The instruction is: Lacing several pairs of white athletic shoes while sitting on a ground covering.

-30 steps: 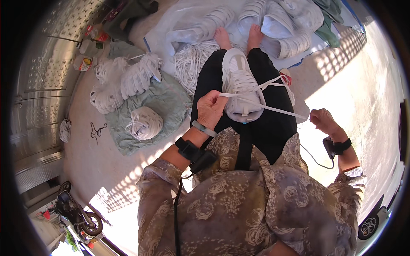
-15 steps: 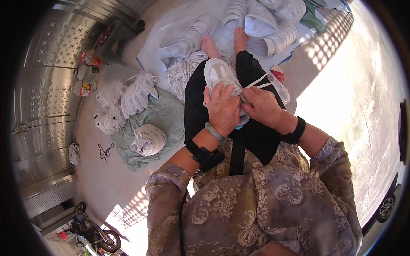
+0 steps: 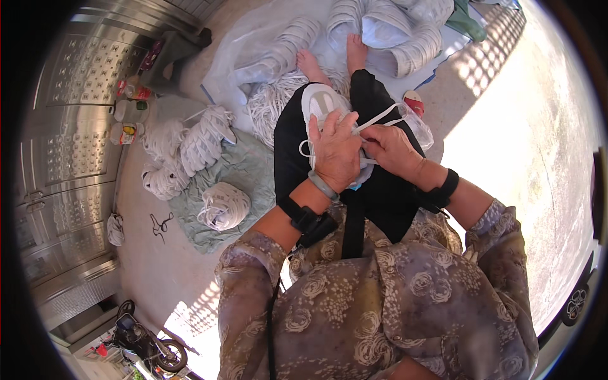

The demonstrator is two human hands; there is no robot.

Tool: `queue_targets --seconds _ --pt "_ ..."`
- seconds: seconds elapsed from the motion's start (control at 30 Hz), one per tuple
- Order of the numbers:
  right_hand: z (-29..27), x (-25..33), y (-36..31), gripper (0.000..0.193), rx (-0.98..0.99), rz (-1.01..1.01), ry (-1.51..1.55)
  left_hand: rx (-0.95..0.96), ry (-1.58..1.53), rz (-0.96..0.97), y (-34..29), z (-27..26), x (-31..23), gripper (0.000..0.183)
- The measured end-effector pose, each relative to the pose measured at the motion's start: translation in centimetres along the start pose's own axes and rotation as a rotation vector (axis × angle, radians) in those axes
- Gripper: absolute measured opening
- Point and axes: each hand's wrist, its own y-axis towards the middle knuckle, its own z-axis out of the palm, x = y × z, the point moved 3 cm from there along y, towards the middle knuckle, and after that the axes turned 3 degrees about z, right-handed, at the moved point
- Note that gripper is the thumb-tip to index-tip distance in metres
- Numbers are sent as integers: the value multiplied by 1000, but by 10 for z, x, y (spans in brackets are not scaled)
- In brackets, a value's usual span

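Note:
A white and grey sneaker (image 3: 322, 100) lies on my lap over the black trousers, toe pointing away from me. My left hand (image 3: 337, 152) grips it from above, fingers spread over its lacing area. Close beside, at the shoe's right side, my right hand (image 3: 394, 151) has its fingers closed on a white shoelace (image 3: 378, 118). Part of that lace loops up and to the right of the hand. Another thin loop sticks out left of the shoe. Both palms hide the shoe's opening and the fingertips of my right hand.
Loose white laces (image 3: 275, 107) are heaped by my bare feet. Nested white stacks resembling shoe uppers (image 3: 418, 54) lie on sheeting beyond. A white bundle (image 3: 225, 206) sits on a green cloth (image 3: 196, 235) at left, near more bundles. A red sandal (image 3: 413, 101) is at right.
My left hand has slid slightly right over the shoe, its fingers spreading more. The right hand has drawn in its fingers, and the lace loop now stands higher.

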Motion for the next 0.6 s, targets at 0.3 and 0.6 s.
queue_targets --seconds 0.3,0.6 --pt "-4 0 -9 18 -13 -60 -59 165 113 -39 -52 -81 15 3" --pt "-3 0 -6 29 35 -58 10 253 216 -476 -190 -131 76 6"
